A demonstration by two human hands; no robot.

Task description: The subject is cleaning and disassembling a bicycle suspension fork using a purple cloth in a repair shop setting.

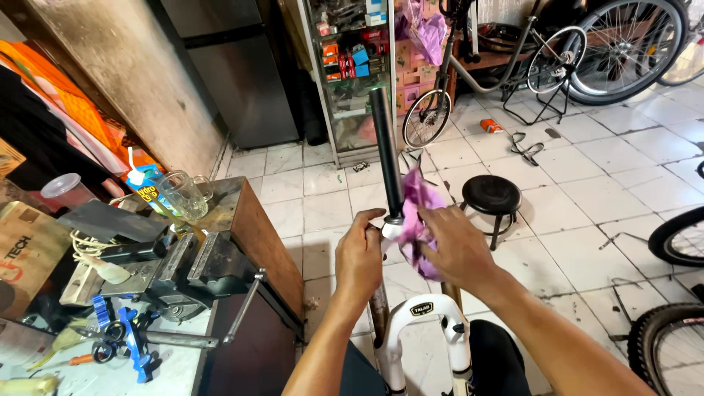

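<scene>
Head view: left hand [359, 253] grasps the white fork [422, 323] beneath its black steerer tube [386, 150]; right hand [458, 246] clenches a purple rag [416, 213] against it. Workbench [242, 213] crowds left; tiled floor [587, 198] opens right.

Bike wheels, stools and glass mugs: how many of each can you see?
Bike wheels: 5, at least: two on the grey bike, one at the top right corner, two at the right edge
Stools: 1, black and round
Glass mugs: 1
Total: 7
</scene>
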